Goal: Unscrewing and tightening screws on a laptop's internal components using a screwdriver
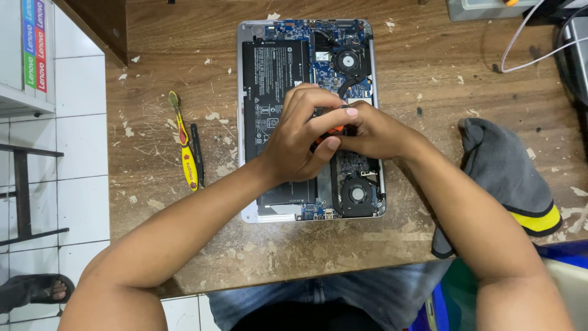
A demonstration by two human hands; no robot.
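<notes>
An opened laptop [306, 116] lies bottom-up on the worn wooden table [184, 233], showing a black battery [269, 67], a blue circuit board and two round fans [357, 195]. Over the middle of the board, my left hand [300, 138] and my right hand [373, 129] meet. Between their fingers is a small orange-handled tool [334, 130], mostly hidden. Both hands curl around it; which hand carries its weight I cannot tell.
A yellow toothbrush [187, 147] and a thin black tool [197, 153] lie left of the laptop. A grey cloth with a yellow stripe [508, 178] sits at the right. A white cable [520, 43] runs at the back right. A sandalled foot [37, 289] stands on the tiled floor.
</notes>
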